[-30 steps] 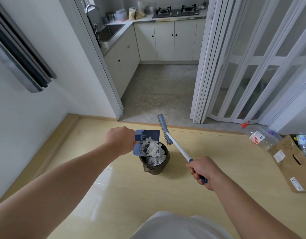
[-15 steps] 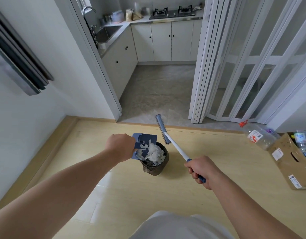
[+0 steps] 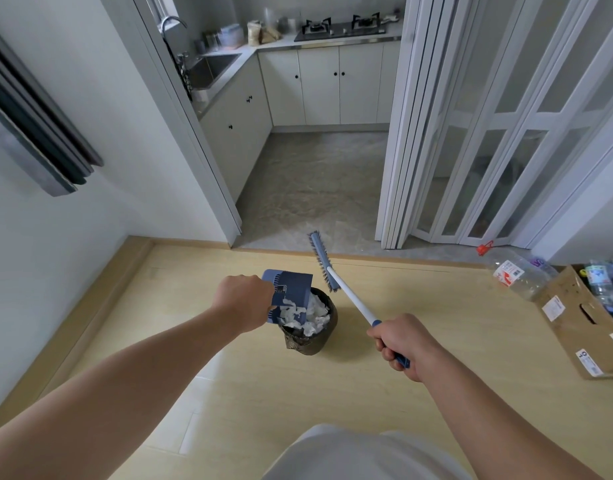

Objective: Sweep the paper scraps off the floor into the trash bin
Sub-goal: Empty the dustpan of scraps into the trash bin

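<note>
left hand (image 3: 244, 297) clasping tilted blue plastic dustpan (image 3: 293, 291), right hand (image 3: 403, 344) clasping white-shafted broom (image 3: 350, 301); risks spilling white paper scraps (image 3: 313, 315) beside heaped dark trash bin (image 3: 308, 342).

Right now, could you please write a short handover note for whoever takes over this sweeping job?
Left hand grips the blue plastic dustpan, which is tipped over the small dark round trash bin.
Right hand grips the white-handled blue broom, its brush end pointing away past the bin.
Done: white paper scraps are piled in the bin, and I see none on the pale wooden floor.
Left: a few scraps cling inside the dustpan. Shake them in, then put the tools away.
</note>
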